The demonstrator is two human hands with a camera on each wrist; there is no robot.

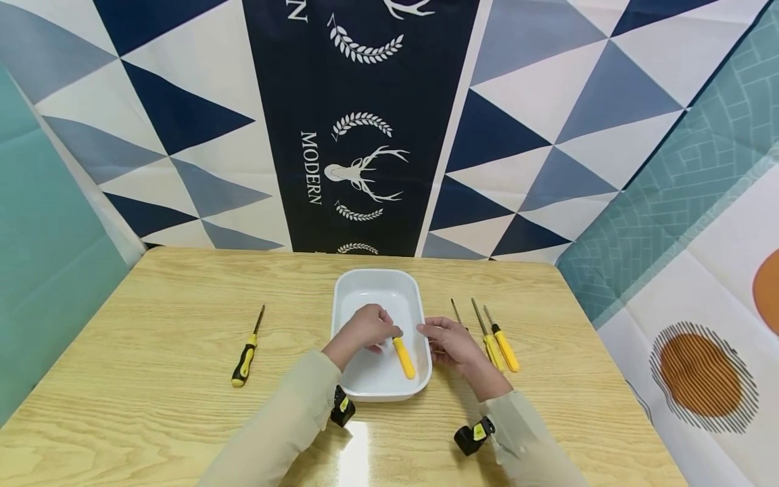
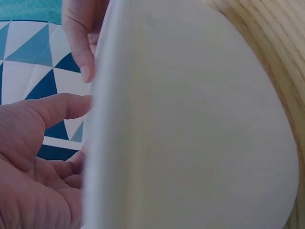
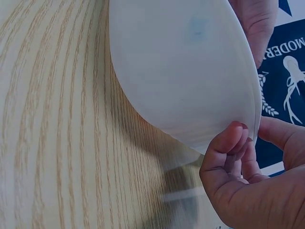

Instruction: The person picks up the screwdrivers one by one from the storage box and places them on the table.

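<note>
A white rectangular tray (image 1: 382,396) stands on the table, with a yellow-handled screwdriver (image 1: 404,358) inside it. My left hand (image 1: 367,326) reaches over the tray, its fingertips pinching the screwdriver near the top of the handle; the shaft is hidden under that hand. In the left wrist view the tray's wall (image 2: 190,114) covers the tool. With my right hand (image 1: 453,343) I grip the tray's right rim; the right wrist view puts the thumb on the inner side of the wall (image 3: 186,71) and curled fingers (image 3: 224,143) outside.
To the right of the tray lie several screwdrivers, among them two with yellow handles (image 1: 506,350) (image 1: 493,353), and a thin one (image 1: 456,311) partly behind my right hand. A black-and-yellow screwdriver (image 1: 245,363) lies on the left. Patterned cloth (image 1: 359,81) hangs behind the wooden table (image 1: 152,352).
</note>
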